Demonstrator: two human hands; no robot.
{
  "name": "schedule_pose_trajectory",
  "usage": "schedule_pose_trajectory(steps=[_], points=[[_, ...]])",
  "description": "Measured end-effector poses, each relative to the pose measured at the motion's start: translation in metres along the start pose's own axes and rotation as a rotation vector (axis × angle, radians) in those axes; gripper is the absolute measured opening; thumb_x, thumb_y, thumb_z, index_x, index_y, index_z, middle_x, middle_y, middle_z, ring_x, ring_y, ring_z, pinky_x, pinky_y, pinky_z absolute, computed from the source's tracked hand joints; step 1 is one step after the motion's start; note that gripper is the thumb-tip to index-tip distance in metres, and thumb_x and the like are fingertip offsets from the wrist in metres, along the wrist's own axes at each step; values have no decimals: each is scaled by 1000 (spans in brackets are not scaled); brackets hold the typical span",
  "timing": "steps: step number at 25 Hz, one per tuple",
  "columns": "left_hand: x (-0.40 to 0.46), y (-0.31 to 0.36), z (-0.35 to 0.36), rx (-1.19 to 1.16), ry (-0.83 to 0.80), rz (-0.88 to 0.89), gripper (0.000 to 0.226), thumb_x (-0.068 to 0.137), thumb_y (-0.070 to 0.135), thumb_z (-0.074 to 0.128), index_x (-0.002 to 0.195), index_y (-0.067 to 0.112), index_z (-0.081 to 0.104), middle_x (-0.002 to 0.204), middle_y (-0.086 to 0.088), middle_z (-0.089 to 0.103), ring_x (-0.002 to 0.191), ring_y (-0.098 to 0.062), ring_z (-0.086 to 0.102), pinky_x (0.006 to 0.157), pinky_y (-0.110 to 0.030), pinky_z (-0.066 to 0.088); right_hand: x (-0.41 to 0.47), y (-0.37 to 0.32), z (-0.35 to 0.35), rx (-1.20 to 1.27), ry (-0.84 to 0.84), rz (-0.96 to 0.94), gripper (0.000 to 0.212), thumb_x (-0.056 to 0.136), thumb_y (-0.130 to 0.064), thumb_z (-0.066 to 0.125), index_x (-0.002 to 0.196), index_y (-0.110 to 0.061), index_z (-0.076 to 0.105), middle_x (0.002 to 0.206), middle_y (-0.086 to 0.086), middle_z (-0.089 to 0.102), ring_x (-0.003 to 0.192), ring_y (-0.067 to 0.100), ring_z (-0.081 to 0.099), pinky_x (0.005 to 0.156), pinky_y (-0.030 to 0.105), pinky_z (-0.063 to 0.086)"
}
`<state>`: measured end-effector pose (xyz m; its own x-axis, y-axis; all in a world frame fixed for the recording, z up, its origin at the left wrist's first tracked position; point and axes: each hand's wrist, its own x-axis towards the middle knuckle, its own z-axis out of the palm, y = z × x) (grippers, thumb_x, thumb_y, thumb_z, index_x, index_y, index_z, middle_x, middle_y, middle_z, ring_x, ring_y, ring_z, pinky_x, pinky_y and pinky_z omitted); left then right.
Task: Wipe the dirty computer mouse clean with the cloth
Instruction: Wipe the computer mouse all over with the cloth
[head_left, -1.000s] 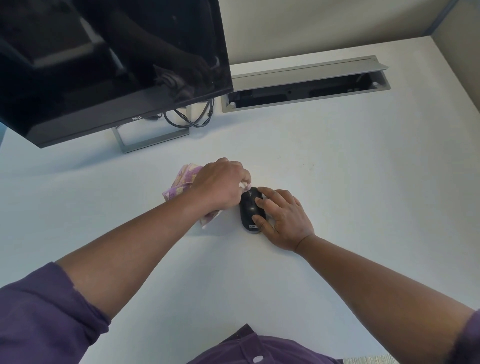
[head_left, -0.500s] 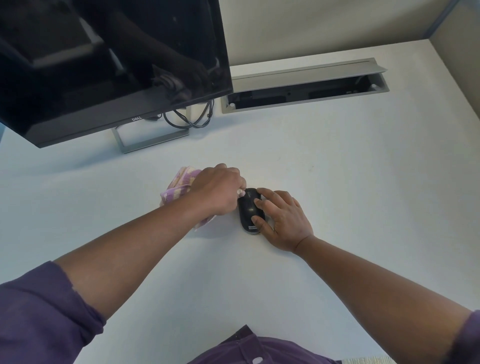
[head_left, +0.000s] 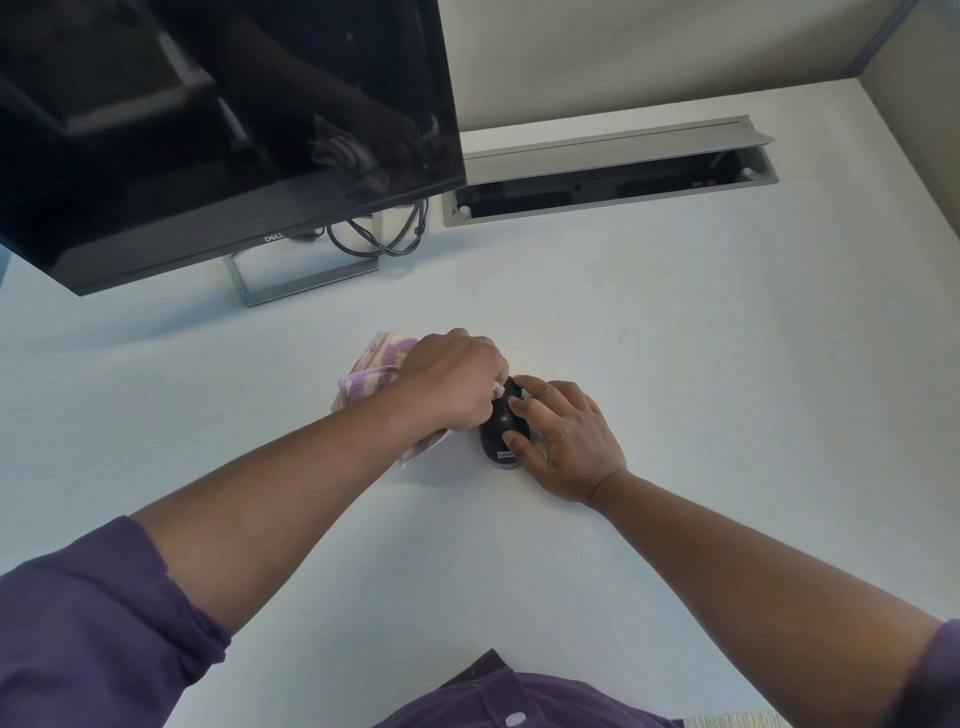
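Note:
A black computer mouse (head_left: 497, 427) lies on the white desk (head_left: 701, 364) in the middle of the view. My right hand (head_left: 563, 441) rests on its right side, thumb and fingers gripping it. My left hand (head_left: 451, 382) is closed on a pink and cream checked cloth (head_left: 371, 371) and presses a bunched corner of it against the mouse's left front side. Most of the cloth trails out behind and under my left hand. The right half of the mouse is hidden by my fingers.
A black monitor (head_left: 208, 130) on a grey stand (head_left: 306, 286) fills the upper left, with dark cables (head_left: 384, 239) behind it. An open metal cable tray (head_left: 608, 192) is set into the desk at the back. A partition wall runs along the right edge.
My left hand has shifted slightly with the cloth along the mouse's left side. The mouse and my right hand have stayed in place.

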<state>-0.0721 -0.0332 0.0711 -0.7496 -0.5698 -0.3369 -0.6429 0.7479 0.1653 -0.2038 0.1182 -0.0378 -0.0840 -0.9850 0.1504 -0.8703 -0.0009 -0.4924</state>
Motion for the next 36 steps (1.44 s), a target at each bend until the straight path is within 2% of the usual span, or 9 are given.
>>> schedule_pose_trajectory(steps=[4,7,15,21,26,31,36], points=[[4,1,-5,-8,45,-32,22,88,24,63,106,32,74,111,9,66,106,-23,56,73,-32,32,1,1,0,-6,-6,0,42,98,-48,51,124,-16,62,145,5,57,115,39,53,93,49,48],[6,8,-5,-13,10,-17,21,91,27,61,107,32,74,115,8,67,108,-24,56,74,-33,34,1,1,0,-8,-12,-1,43,99,-49,50,125,-17,62,146,4,56,116,38,53,93,49,49],[0,4,-1,147,-31,14,22,91,27,59,108,29,72,114,5,66,104,-24,55,72,-34,34,0,1,1,-4,1,-7,42,98,-48,51,124,-17,61,145,3,56,114,38,53,92,49,49],[0,-5,-4,1,21,-51,24,90,28,59,109,34,73,114,7,66,106,-24,56,74,-34,33,0,2,2,-3,4,-2,40,98,-49,51,124,-20,59,145,2,56,115,37,53,93,49,49],[5,10,2,55,-13,-3,26,87,26,61,111,31,72,115,7,66,106,-24,55,74,-34,35,1,2,2,9,12,-8,39,98,-47,52,124,-20,59,145,1,56,115,37,53,93,48,48],[7,17,2,82,-22,9,24,90,27,59,110,25,71,113,4,64,106,-25,55,78,-37,45,0,2,2,11,10,-1,41,98,-48,51,127,-20,61,145,2,55,115,36,52,94,48,48],[6,18,6,-10,-29,-11,18,89,26,60,102,26,72,104,5,64,101,-24,56,70,-34,40,1,1,0,18,12,-8,41,98,-47,51,132,-24,57,145,1,55,114,34,52,94,46,47]])
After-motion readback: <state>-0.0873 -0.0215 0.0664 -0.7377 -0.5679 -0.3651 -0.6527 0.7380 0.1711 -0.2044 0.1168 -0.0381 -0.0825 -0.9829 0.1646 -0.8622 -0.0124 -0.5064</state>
